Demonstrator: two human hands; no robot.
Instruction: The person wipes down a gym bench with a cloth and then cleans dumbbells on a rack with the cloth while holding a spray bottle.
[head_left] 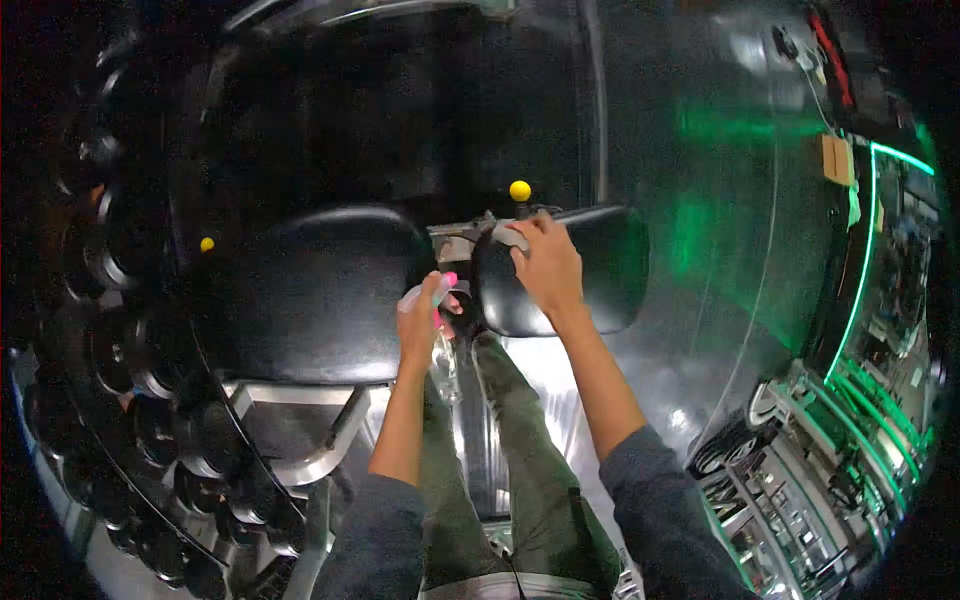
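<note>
Between two black padded cushions, my left hand (pixel 418 318) is wrapped round the neck of a clear spray bottle (pixel 446 368) with a pink and white nozzle. The bottle hangs below the hand, over the gap. My right hand (pixel 546 262) holds a pale cloth (pixel 508 236) against the top left edge of the smaller right cushion (pixel 610 270). The larger left cushion (pixel 330 290) lies beside my left hand. Just above my right hand is a yellow ball-shaped knob (pixel 520 190).
A rack of dark round weights (pixel 150 370) curves along the left. Another yellow knob (pixel 207 244) is by the left cushion. Metal frame bars (pixel 300 465) stand below it. At the right are metal equipment (pixel 790 480), green light strips (pixel 862 290) and a cardboard box (pixel 836 160).
</note>
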